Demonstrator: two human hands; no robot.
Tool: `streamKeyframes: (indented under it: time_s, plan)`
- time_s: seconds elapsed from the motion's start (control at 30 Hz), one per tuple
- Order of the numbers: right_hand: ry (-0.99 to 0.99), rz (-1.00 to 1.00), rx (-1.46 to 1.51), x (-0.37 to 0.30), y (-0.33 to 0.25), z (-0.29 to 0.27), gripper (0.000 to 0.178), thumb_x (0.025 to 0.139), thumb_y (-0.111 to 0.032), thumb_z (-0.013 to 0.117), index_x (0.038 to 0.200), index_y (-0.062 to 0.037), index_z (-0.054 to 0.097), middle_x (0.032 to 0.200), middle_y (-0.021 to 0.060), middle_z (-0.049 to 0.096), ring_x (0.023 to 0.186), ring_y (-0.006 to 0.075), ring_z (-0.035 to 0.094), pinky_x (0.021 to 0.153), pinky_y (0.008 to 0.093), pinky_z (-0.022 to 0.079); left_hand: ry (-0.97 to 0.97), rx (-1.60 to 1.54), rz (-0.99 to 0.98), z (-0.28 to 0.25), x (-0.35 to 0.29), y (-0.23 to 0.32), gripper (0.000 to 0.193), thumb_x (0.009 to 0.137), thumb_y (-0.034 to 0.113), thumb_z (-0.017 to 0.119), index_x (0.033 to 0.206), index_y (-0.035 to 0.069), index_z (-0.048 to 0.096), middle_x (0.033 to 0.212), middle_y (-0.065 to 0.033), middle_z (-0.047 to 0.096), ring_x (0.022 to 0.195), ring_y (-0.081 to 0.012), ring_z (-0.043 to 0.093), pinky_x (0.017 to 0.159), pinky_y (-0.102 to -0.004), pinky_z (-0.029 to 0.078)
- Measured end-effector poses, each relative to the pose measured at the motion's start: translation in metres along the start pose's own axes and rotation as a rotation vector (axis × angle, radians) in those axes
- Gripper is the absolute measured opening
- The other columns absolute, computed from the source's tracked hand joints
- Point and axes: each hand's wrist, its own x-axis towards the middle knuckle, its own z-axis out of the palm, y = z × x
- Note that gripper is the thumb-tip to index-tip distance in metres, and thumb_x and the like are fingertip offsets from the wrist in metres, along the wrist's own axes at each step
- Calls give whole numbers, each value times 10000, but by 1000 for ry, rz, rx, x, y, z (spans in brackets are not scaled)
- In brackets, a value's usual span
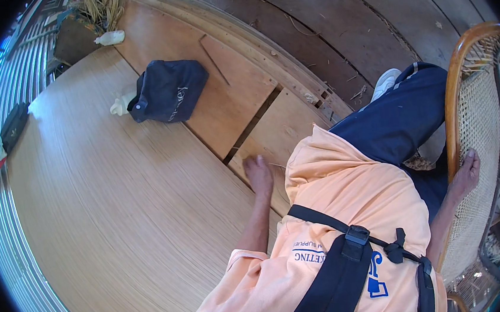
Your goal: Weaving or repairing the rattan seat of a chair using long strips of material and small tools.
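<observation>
My left hand (259,176) is at the edge of the wooden boards (271,127), to the left of my body. Its fingers are curled downward, and a thin pale strand (277,165) lies just beside them; whether they hold it is hidden. On the right, a chair-like rattan piece stands tilted beside my leg, with a glossy brown bent frame (451,108) and a woven cane panel (477,118). My right hand (466,176) rests against that panel, close to the frame. Its thumb and fingers are drawn together, and anything between them is too small to see.
A dark blue cloth bag (175,88) lies beside a white bottle (120,105). Another white bottle (110,38) is near a bundle of dry strands (100,8). A thin dark rod (214,61) lies on the boards. A large wood-grain panel (111,198) spreads leftward; dark floor planks (309,20) lie beyond.
</observation>
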Motion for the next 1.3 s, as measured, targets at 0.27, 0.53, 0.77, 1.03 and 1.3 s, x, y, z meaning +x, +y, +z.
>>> streamKeyframes:
  time_s: [0.27,0.53,0.77,1.03,1.3]
  plan:
    - [-29,-37,-69,1,-11,-4,342,914,-305,524,1029,2,622,871,50,605,807,118,525,765,249,419,-19,149,304,-33,-49,22,660,839,360,539,1325,-9,289,1377,-220,293,1261,-380,303,997,-445,308]
    - [-3,-56,-26,5,-5,-3,322,915,-280,524,1045,-1,618,889,58,622,797,120,549,743,245,441,-78,300,385,5,-65,-8,673,774,305,618,1320,49,321,1333,-196,345,1176,-378,383,945,-446,359]
    - [-59,-55,9,6,10,-1,304,915,-260,524,1058,-8,617,902,62,627,812,118,560,740,237,447,-200,-118,287,-24,7,-3,309,796,107,619,1081,14,541,998,-156,589,895,-274,567,787,-347,461]
    - [-47,-102,-66,7,3,-2,289,911,-242,528,1056,-8,619,904,57,627,814,115,550,747,244,437,-696,-553,-64,-52,56,-17,192,866,135,570,1004,5,596,833,-32,630,699,-112,583,611,-213,439]
    - [-51,-98,-95,9,4,0,297,912,-250,524,1051,-5,620,918,60,628,816,120,550,754,243,431,-487,-734,-232,-68,56,-27,247,884,249,546,971,22,585,788,-20,587,694,-90,549,604,-199,405]
